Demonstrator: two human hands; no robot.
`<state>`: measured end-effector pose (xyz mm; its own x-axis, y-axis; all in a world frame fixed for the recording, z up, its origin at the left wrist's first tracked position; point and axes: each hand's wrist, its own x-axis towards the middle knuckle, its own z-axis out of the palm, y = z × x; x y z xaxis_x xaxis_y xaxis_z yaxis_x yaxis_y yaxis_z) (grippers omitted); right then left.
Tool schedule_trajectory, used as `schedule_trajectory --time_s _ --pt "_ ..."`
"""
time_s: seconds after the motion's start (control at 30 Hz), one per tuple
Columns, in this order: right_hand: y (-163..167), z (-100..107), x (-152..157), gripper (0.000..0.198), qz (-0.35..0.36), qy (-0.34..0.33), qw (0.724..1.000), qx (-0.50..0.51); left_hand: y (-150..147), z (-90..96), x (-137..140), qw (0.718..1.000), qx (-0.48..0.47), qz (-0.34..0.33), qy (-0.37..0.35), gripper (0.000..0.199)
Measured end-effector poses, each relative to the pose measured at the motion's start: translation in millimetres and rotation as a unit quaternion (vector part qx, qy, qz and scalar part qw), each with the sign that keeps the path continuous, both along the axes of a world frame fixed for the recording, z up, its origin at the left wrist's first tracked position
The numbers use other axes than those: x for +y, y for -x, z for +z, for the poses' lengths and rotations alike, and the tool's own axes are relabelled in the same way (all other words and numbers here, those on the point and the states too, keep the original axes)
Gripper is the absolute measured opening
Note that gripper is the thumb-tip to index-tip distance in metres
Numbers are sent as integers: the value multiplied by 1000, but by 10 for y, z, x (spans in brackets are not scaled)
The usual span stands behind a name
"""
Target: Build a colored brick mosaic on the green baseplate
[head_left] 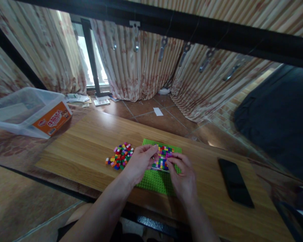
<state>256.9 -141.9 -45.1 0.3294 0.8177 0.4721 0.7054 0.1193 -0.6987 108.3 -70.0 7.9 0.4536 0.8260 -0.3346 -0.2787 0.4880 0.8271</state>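
A green studded baseplate (156, 183) lies on the wooden table, with a block of small multicoloured toy bricks (164, 163) built up on its middle. Over the left side of that block is my left hand (140, 160), thumb and fingers closed together; whatever they may hold is hidden. At the right side, my right hand (183, 173) pinches with thumb and index finger at a magenta toy brick (168, 155) on top of the block. A heap of loose toy bricks (121, 155) in mixed colours lies left of the baseplate, beside my left hand.
On the table's (83, 148) right side lies a black phone (235, 183). A clear plastic bin (27, 116) with an orange label stands at the far left. Past the table, papers (77, 98) lie near the curtains (141, 67), and a dark bar with hanging metal clips crosses above.
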Motion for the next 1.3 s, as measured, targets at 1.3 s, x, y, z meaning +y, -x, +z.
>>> schedule_trajectory --time_s 1.3 --pt "-35 49 -4 18 -38 -42 951 304 -37 -23 -47 996 54 -39 -51 42"
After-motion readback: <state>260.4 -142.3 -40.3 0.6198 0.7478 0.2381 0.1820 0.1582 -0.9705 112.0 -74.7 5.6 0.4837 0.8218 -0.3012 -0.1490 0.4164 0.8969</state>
